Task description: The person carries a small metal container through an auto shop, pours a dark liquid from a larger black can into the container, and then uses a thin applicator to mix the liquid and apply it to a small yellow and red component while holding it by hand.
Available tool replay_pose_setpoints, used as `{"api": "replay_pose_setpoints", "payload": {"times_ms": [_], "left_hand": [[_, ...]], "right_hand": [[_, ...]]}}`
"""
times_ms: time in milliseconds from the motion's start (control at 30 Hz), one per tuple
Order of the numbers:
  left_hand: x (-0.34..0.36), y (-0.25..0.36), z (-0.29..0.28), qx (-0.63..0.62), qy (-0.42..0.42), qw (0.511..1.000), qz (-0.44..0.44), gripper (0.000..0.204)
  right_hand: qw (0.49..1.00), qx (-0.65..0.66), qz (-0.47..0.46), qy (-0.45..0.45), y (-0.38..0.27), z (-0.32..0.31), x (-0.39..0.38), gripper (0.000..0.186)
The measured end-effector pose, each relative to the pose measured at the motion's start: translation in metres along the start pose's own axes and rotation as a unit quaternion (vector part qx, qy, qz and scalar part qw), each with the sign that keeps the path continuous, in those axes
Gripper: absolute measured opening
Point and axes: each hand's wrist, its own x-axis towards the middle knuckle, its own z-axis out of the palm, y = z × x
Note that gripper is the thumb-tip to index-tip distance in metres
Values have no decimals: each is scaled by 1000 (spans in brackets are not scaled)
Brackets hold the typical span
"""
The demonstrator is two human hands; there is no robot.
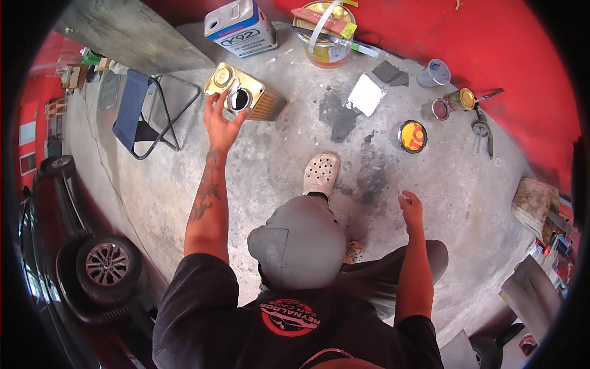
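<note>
At the upper left of the head view, my left hand (221, 123) grips a small round metal container with a dark top or opening (239, 98), over a rectangular gold tin (268, 104) with a round cap. My right hand (410, 209) is raised at right centre, fingers curled, perhaps around a small pale item too small to name. A round lid with a yellow and red label (412, 136) lies ahead of it. A white square pad (366, 94) is beside dark grey sheets (390, 72).
A folding stool (126, 107) stands left of the gold tin. Behind are a white-blue can (246, 40) and a bucket (326, 55). Cups (433, 74), a small can (460, 98) and tools (481, 132) sit rightward. A dark car (67, 277) occupies the left edge.
</note>
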Motion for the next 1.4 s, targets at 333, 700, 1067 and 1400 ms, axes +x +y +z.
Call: {"api": "replay_pose_setpoints", "payload": {"times_ms": [333, 700, 1067, 1400], "left_hand": [[29, 47, -1, -94, 68, 990, 77, 62], [166, 326, 128, -311, -155, 919, 187, 42], [221, 436, 217, -442, -150, 884, -17, 41], [88, 333, 4, -312, -620, 702, 159, 20]], "right_hand": [[952, -178, -229, 98, -30, -58, -71, 30], [982, -62, -156, 87, -39, -49, -83, 47], [978, -146, -138, 58, -24, -34, -87, 42], [929, -6, -334, 157, -121, -64, -97, 43]]}}
